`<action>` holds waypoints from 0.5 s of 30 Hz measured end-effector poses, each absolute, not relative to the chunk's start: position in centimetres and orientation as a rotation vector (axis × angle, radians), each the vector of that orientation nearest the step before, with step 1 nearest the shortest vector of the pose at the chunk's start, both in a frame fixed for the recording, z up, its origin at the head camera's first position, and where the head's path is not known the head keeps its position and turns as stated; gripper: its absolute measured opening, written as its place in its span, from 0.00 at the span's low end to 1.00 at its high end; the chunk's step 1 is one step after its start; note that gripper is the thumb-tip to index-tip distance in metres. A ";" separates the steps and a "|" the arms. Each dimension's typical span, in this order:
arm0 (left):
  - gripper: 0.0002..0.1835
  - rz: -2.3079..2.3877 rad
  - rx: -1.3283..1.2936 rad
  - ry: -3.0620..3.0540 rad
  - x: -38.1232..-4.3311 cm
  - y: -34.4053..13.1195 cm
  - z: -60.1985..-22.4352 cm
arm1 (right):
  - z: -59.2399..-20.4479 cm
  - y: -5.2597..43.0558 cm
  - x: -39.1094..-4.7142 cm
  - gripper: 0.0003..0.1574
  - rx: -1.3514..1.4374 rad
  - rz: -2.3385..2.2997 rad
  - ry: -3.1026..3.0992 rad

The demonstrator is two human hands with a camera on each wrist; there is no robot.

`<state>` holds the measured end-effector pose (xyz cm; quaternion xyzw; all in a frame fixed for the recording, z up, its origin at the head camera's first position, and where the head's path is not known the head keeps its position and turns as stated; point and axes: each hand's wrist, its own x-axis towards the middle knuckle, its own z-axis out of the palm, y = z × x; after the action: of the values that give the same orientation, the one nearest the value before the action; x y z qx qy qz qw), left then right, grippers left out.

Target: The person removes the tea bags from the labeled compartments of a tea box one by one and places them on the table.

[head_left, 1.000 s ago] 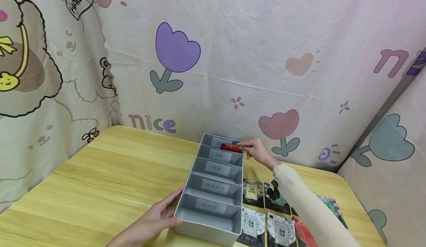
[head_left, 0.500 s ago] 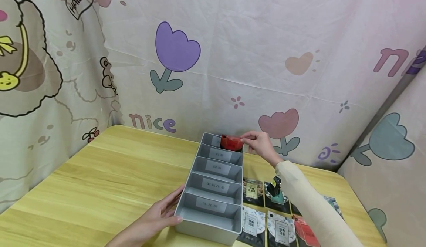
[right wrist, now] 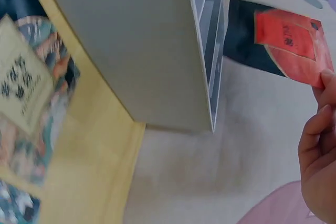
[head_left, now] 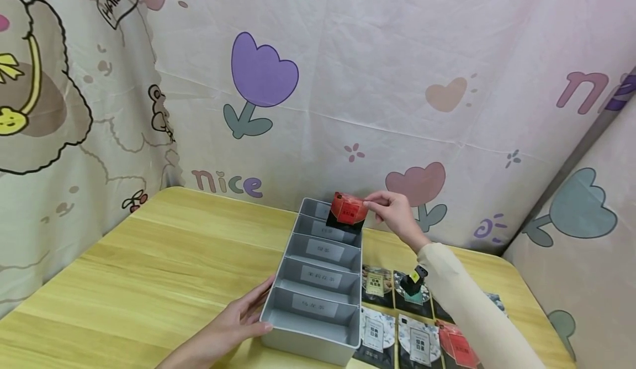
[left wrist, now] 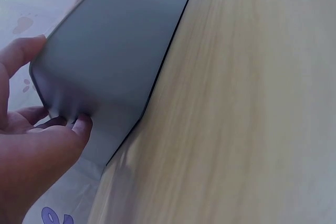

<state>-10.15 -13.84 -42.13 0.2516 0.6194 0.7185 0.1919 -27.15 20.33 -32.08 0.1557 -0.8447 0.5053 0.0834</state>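
Observation:
A grey storage box (head_left: 308, 342) stands lengthwise on the table, split by dividers into labelled compartments. My left hand (head_left: 236, 322) grips its near left corner, with the thumb at the front rim and the fingers along the side wall. In the left wrist view, bent fingertips of that hand (left wrist: 37, 124) touch the grey wall. Over the box's far end, my right hand (head_left: 396, 213) pinches a red and black sachet (head_left: 348, 210) by its right edge. The right wrist view has this sachet (right wrist: 286, 38) beside the box opening, apart from the rim.
Right of the box lie several flat sachets in rows: a yellow-labelled one (head_left: 376, 285), a green-labelled one (head_left: 412, 296), white ones (head_left: 377, 330) and a red one (head_left: 456, 344). My right sleeve (head_left: 472, 302) covers some. A patterned curtain (head_left: 318, 109) hangs behind the table.
My right hand has lifted the red sachet up out of the far compartment, moving slightly right, and its printed face now shows. The left hand and the box have stayed in place.

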 end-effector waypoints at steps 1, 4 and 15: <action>0.42 2.015 0.698 1.735 -10.2 -13.9 -42.1 | -32.1 20.2 -27.0 0.11 0.456 1.530 -2.511; 0.42 2.016 0.693 1.711 -10.2 -13.9 -42.0 | -32.5 20.0 -26.3 0.10 0.431 1.597 -2.485; 0.41 2.011 0.689 1.714 -10.2 -13.8 -41.9 | -33.7 19.1 -23.8 0.11 0.350 1.779 -2.426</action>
<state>-10.22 -13.85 -41.90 0.2470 0.6146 0.7209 0.2040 -23.79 19.06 -33.73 0.1154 -0.7997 0.5866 0.0563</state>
